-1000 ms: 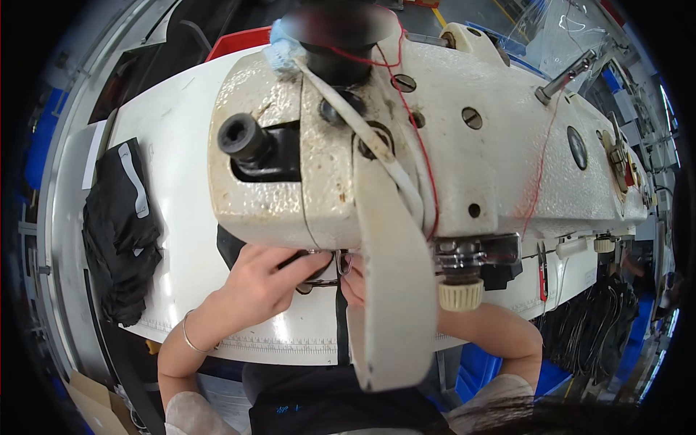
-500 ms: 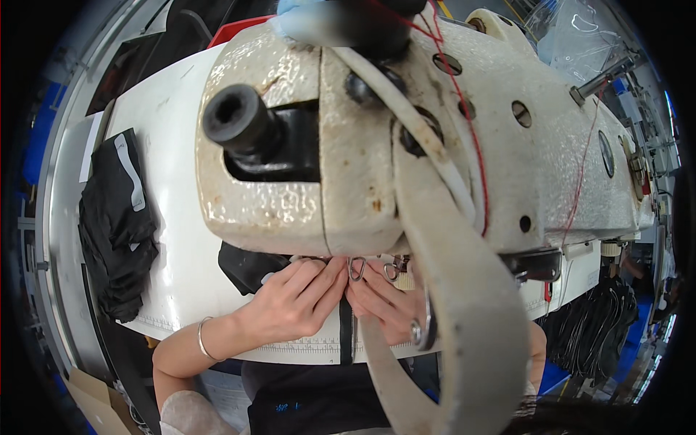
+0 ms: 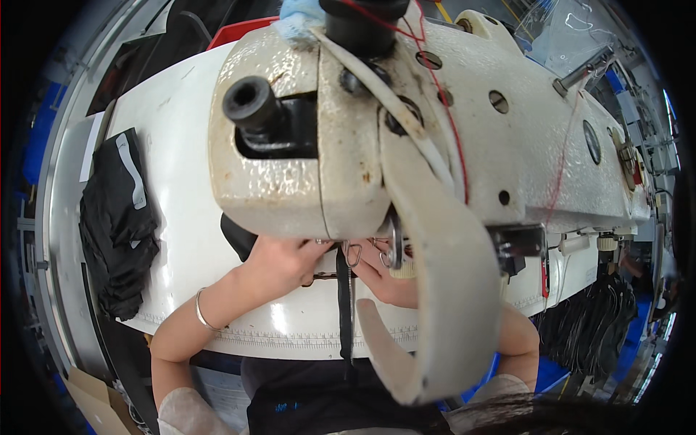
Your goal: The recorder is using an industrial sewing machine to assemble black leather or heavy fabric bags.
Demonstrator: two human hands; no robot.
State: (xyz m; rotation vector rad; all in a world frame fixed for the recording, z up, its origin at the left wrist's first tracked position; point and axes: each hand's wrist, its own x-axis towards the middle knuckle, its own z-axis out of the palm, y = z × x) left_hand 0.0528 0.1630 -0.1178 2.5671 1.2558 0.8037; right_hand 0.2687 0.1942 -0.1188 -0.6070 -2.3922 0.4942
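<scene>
Under the head of a cream-coloured sewing machine [image 3: 348, 196], my left hand [image 3: 279, 264] is closed, its fingers curled at the far part of a black zipper [image 3: 345, 312]. The zipper runs down towards me over the table's front edge, with its row of teeth showing. My right hand [image 3: 388, 279] meets it from the other side, fingers pressed together beside the zipper; the machine's pale curved lever [image 3: 457, 290] partly covers this hand. Both sets of fingertips are hidden beneath the machine head. A piece of black fabric [image 3: 235, 236] pokes out beyond my left hand.
Folded black fabric [image 3: 116, 232] with a white strip lies at the left of the white table [image 3: 181, 116]. A ruler scale [image 3: 290, 338] follows the front edge. Many black zippers [image 3: 591, 326] hang at the right. Red thread [image 3: 455, 138] crosses the machine.
My hands have moved farther away, deeper under the machine head, and more of the zipper shows in front of them. My view has shifted slightly, so the machine sits differently in the picture.
</scene>
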